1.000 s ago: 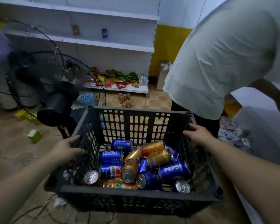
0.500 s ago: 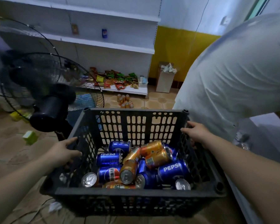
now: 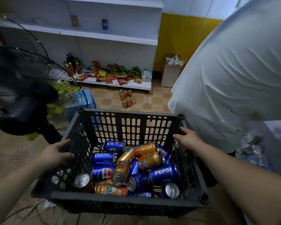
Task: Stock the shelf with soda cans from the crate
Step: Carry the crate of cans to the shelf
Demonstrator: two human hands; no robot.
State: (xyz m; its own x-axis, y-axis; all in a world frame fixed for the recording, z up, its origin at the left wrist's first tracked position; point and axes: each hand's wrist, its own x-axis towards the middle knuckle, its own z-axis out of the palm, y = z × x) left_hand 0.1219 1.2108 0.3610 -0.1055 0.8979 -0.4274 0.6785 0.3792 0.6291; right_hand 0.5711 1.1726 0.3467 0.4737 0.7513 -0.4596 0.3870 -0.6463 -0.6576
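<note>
A dark grey slatted plastic crate (image 3: 130, 200) is carried in front of me, off the floor. My left hand (image 3: 54, 154) grips its left rim and my right hand (image 3: 189, 141) grips its right rim. Inside lie several soda cans, blue Pepsi cans (image 3: 165, 173) and orange cans (image 3: 150, 159), jumbled on their sides. Ahead stands a white shelf unit (image 3: 104, 35); one blue can (image 3: 105, 24) stands on its middle shelf.
A black standing fan (image 3: 23, 88) is close on the left. A person in a white shirt (image 3: 234, 75) bends over close on the right. Snack packets (image 3: 113, 74) cover the bottom shelf, several orange cans (image 3: 126, 98) stand on the tiled floor, and a cardboard box (image 3: 170, 72) sits by the yellow wall.
The crate and I have moved closer to the shelf. The fan has slid further left and the person in white fills more of the right side. Both hands keep their grip.
</note>
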